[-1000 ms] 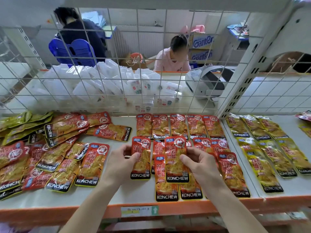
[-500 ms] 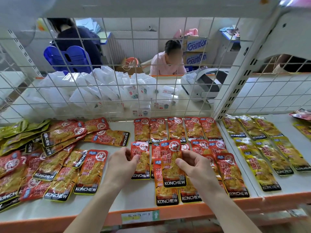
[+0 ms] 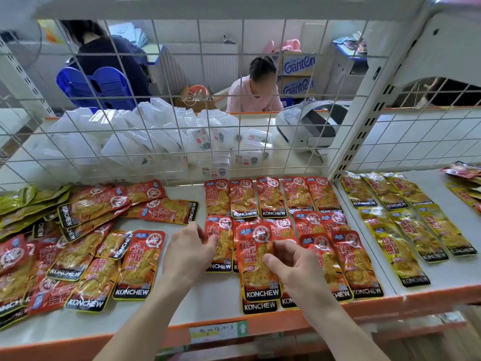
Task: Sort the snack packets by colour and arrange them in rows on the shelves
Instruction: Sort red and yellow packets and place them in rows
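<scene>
A red snack packet [image 3: 256, 259], its KONCHEW label nearest the viewer, lies towards the front of a white shelf [image 3: 208, 303], overlapping other red packets beneath it. The right hand [image 3: 294, 272] pinches it at its right edge, thumb on the printed face and fingers curled in, apparently to slide it into line with its neighbours. Just left of the held packet, the left hand [image 3: 190, 252] has bent fingers on the left edge of a second red packet [image 3: 221, 246]; whether it grips this one or only steadies it cannot be told. Behind the held packet, a back row of red packets [image 3: 270, 196] lies edge to edge against a wire grid [image 3: 242, 100], every label facing forward, with a middle row in front of it. The rows overlap front to back, which probably saves depth while keeping the brand names readable. To the right of the held packet, past a seam in the shelf, yellow packets [image 3: 395, 225] lie in similar rows, kept apart by colour. To the left of the held packet, across a strip of bare shelf, an unsorted heap [image 3: 78, 246] of mostly red packets sprawls at all angles, with green packets [image 3: 20, 201] at its far back corner, seemingly still waiting to be sorted. Far behind the held packet, through the grid, are white packs and two seated people.
</scene>
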